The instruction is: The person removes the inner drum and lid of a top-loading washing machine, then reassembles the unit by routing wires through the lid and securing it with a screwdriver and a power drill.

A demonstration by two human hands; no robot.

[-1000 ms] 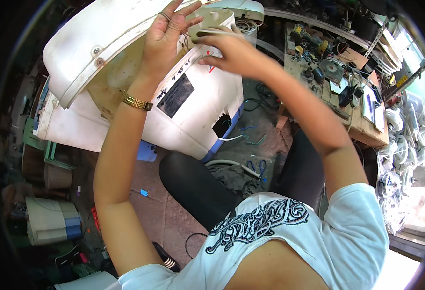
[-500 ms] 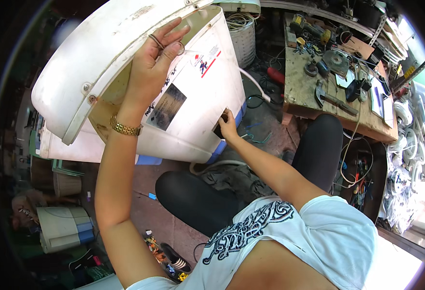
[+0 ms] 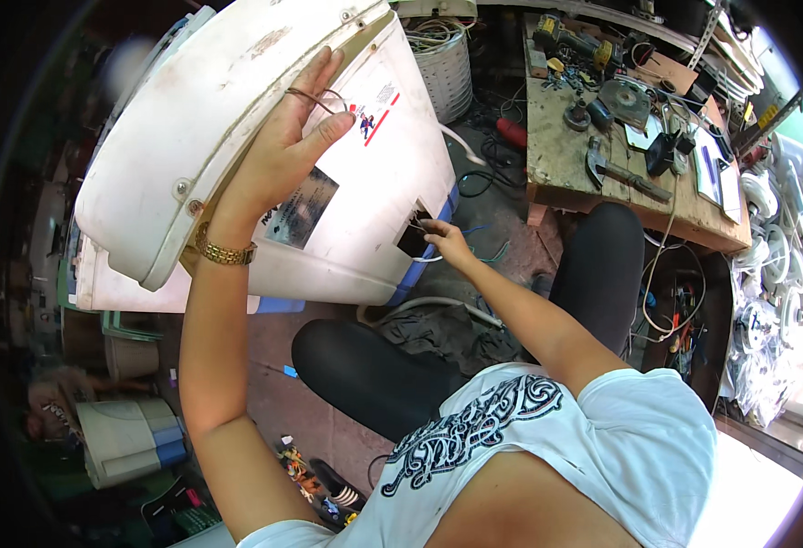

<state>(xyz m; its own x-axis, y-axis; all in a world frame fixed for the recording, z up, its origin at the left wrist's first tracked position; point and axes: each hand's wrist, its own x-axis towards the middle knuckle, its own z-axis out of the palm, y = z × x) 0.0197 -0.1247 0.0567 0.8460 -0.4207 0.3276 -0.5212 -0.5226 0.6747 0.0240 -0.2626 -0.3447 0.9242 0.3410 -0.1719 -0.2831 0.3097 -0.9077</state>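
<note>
A large white plastic appliance housing (image 3: 365,205) with blue bottom edges leans before me, its curved white cover (image 3: 182,119) tilted away from the body at the upper left. My left hand (image 3: 296,137) rests by the gap between cover and body, fingers stretched out and thumb apart. A thin brown loop of cord (image 3: 335,95) hangs round its fingers. Low on the housing, my right hand (image 3: 449,243) is at a dark rectangular opening (image 3: 412,239), thumb and fingertips brought together. What they pinch is too small to tell. A thin white wire (image 3: 427,259) shows under that hand.
At the right, a wooden workbench (image 3: 556,169) bears a hammer (image 3: 628,180), power tools and loose parts. White plastic-wrapped parts (image 3: 771,301) pile up beyond it. A grey hose (image 3: 456,303) and dark cloth (image 3: 447,338) lie on the floor by my knees.
My right hand has drawn back from the opening, so more of the dark hole and a white wire show. My left hand's fingers have straightened and lie closer along the cover's edge.
</note>
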